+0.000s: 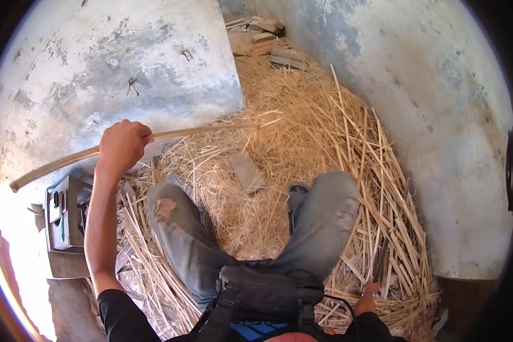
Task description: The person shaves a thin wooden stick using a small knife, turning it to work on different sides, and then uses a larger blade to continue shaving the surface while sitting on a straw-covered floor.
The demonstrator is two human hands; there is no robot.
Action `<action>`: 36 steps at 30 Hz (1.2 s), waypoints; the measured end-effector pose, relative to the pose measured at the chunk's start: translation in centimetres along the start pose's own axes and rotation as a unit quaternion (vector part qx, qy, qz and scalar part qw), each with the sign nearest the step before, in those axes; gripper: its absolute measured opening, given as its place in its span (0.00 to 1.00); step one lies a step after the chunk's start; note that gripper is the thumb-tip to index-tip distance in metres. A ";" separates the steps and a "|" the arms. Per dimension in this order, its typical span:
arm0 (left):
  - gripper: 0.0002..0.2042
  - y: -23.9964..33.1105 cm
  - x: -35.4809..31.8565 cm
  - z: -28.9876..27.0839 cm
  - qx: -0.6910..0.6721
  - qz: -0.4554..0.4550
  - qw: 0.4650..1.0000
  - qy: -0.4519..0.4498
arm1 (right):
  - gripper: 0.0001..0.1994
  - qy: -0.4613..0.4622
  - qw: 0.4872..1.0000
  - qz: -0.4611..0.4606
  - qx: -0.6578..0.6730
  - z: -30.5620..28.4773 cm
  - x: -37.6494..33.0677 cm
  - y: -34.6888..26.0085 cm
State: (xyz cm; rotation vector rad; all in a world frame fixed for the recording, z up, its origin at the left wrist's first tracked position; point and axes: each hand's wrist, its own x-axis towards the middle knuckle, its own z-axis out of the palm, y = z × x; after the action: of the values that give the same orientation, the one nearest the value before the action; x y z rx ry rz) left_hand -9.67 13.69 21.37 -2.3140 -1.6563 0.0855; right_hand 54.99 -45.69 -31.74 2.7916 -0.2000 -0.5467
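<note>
My left hand is closed round a long bamboo strip, raised ahead of my left knee. The strip's thicker end reaches out to the left; its far end is split into thin slivers above the shavings. Low at the right, my right hand is closed, seen small beside my hip. From it a dark, narrow blade-like tool points forward over the bamboo strips; its handle is hidden in my fingers. Between my legs, a flat grey brick lies on pale bamboo shavings.
Many split bamboo strips lie in a heap along the right wall. More strips lie by my left leg. A metal box stands at the left. Broken bricks are piled at the back beside the left wall.
</note>
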 end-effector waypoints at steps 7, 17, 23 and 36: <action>0.05 0.4 2.2 -3.2 0.111 0.044 0.989 -0.089 | 0.24 0.255 0.941 -0.192 0.115 -4.0 -3.3 1.8; 0.04 4.0 7.6 2.4 0.130 0.126 0.982 -0.056 | 0.14 0.456 0.755 -0.384 0.274 -34.1 -5.0 -9.2; 0.09 6.3 7.9 1.2 0.261 0.141 0.950 0.098 | 0.10 0.145 0.726 -0.452 0.498 -51.0 -22.2 -15.3; 0.25 -3.2 7.4 9.5 -0.693 -0.123 0.578 0.412 | 0.16 -0.019 0.703 -0.506 0.500 -53.5 -26.5 -31.2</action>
State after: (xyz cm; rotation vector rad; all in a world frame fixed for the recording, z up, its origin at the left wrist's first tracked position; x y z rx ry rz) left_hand -12.17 23.42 14.06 -1.8842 -1.4536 -2.7126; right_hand 53.84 2.47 15.35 3.7046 1.6223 -0.8974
